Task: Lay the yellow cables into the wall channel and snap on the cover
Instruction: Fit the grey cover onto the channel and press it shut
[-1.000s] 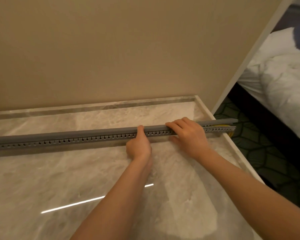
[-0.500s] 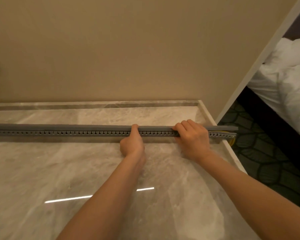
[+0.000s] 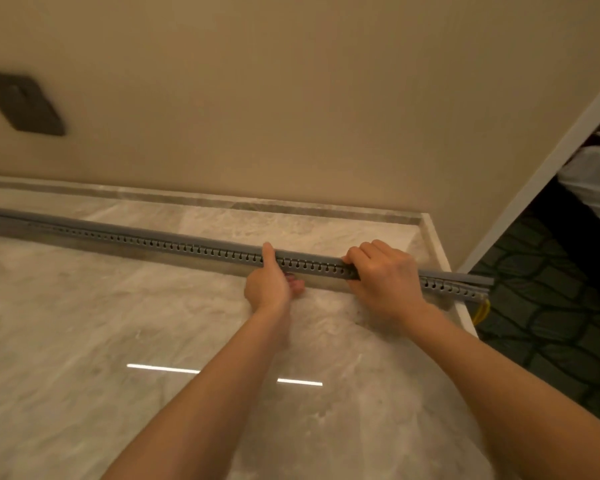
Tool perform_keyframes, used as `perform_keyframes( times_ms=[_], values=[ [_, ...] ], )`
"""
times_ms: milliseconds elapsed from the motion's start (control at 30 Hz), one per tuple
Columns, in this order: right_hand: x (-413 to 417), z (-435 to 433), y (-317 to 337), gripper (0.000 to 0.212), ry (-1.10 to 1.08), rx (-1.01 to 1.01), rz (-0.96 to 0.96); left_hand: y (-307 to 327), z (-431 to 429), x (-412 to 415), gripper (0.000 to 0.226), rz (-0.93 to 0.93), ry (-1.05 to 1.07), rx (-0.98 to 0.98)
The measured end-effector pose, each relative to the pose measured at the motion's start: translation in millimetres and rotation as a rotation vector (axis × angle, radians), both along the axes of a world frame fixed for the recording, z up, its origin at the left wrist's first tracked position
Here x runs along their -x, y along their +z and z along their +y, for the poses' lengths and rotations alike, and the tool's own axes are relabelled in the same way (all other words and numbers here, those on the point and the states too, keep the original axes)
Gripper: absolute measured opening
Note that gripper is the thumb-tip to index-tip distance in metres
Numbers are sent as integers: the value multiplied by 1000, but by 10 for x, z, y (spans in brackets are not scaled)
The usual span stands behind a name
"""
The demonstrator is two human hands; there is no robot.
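Head view: the channel (image 3: pixel 187 247) lies on the counter (image 3: pixel 84 341). Its long axis runs from far left to near right, and its right end points past the counter's edge, where yellow cables (image 3: pixel 480 311) hang. The left hand (image 3: pixel 269 285) pinches the channel, thumb on the cover (image 3: pixel 312 256). The right hand (image 3: pixel 381 275) curls its fingers (image 3: pixel 355 254) over the cover. Snapping the cover on seems to be the step in hand. At the right end the cover stands proud, so the next move is to press it down rightward.

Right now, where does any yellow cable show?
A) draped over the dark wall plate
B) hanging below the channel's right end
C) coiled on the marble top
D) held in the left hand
B: a short loop of yellow cable hangs just under the right end of the grey channel, beyond the edge of the marble top.
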State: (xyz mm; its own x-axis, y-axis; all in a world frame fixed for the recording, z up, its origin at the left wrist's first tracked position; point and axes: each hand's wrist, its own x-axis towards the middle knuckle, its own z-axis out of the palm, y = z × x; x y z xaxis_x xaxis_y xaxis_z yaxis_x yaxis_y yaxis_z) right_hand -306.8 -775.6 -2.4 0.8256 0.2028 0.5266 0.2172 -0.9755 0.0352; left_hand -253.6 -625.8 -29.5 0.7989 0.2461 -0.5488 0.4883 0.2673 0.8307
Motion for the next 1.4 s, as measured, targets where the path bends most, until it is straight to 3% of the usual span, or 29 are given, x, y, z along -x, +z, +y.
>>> perform_keyframes(
  times_ms=[133,233,500,633,1033,1267,1400],
  values=[
    [-44,-31,64,16,30,-18,91,-59,-257,254,31,-136,-69,452],
    [-69,-75,75,19,43,-44,153,-87,-344,361,37,-194,-147,596],
    [-216,-127,151,32,-2,-30,397,-165,-450,369,36,-293,-74,519],
    [-250,-49,172,25,-11,48,481,-180,-468,347,35,-300,-49,510],
    [-210,-35,195,22,-14,76,440,-213,-522,356,29,-315,12,475],
    [-161,-15,129,25,-12,95,378,-165,-438,332,28,-261,-156,424],
    [-99,-3,71,27,-19,91,307,-65,-358,301,37,-135,-252,241]
  ],
)
